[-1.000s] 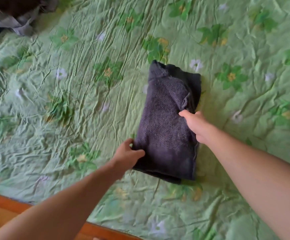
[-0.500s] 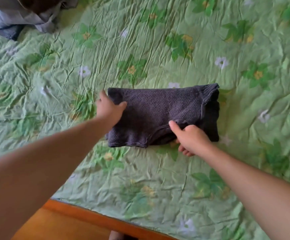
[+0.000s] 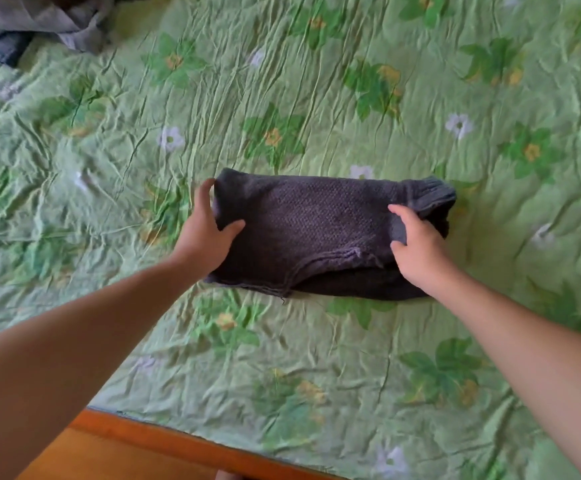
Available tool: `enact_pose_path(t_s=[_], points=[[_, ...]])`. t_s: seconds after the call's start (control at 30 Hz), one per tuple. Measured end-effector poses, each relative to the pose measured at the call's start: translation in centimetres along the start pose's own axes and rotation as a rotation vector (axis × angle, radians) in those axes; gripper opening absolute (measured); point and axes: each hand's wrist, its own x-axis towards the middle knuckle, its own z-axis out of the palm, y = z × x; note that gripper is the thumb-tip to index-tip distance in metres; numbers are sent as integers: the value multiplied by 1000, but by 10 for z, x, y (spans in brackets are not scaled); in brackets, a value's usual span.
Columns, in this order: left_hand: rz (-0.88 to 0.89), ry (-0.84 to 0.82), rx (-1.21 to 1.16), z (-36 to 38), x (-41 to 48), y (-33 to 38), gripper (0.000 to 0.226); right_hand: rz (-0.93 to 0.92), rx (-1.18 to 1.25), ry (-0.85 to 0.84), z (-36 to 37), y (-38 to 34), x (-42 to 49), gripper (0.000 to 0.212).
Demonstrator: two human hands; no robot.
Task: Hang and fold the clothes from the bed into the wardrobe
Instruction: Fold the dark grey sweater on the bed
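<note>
While the folded dark knit sweater lies flat on the green floral bedspread, the left hand clasps its left end, thumb on top. The right hand pinches cloth near its right end with curled fingers. Grey clothes are heaped far left.

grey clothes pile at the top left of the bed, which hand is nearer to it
Left. The left hand grips the folded dark knit sweater at its left end, the side toward the grey clothes pile; the right hand grips its right end, farther away.
</note>
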Motion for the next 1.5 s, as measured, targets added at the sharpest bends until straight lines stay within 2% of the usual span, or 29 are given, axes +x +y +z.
enact_pose_path(t_s=[0.07,0.13,0.2,0.27,0.33,0.4,0.5,0.7,0.83,0.97,1.03,1.13,1.2,1.23,1.27,1.33,1.37,1.43,1.5], points=[[25,-101,64,10,-2,-8,96,26,-87,-10,5,7,3,63],[47,-130,141,17,-4,-12,97,11,-136,83,3,7,3,63],[100,-51,352,18,-3,-10,89,-44,-261,267,-1,-1,-1,56],[318,89,605,19,-3,-6,80,-167,-408,401,0,-15,-6,48],[550,122,737,30,0,-5,78,-343,-482,292,10,-28,-6,58],[628,95,822,49,6,-10,78,-412,-551,115,28,-31,4,76],[607,91,890,70,15,-28,78,-379,-568,29,50,-19,20,85],[632,135,916,80,31,-40,77,-390,-575,37,62,-6,34,88],[555,72,943,74,20,-13,81,-362,-510,-122,44,-13,35,91],[701,24,949,62,1,-29,90,-464,-525,-178,25,10,15,93],[685,-3,945,61,1,-47,92,-457,-612,-183,29,21,3,91],[653,-33,891,67,9,-47,92,-417,-617,-193,38,24,5,89],[643,-57,804,65,12,-43,92,-457,-527,-180,34,19,11,90],[627,-64,706,61,11,-42,92,-457,-420,-121,29,19,10,89],[598,-45,570,55,10,-43,93,-430,-286,15,24,20,7,86],[426,28,216,43,8,-45,90,-233,-27,402,18,33,5,79],[282,49,14,38,8,-44,90,-62,118,493,12,35,3,83],[-1,54,-353,31,10,-40,87,298,466,399,5,43,9,96],[-174,3,-529,23,16,-34,74,458,743,242,-3,47,20,100]])
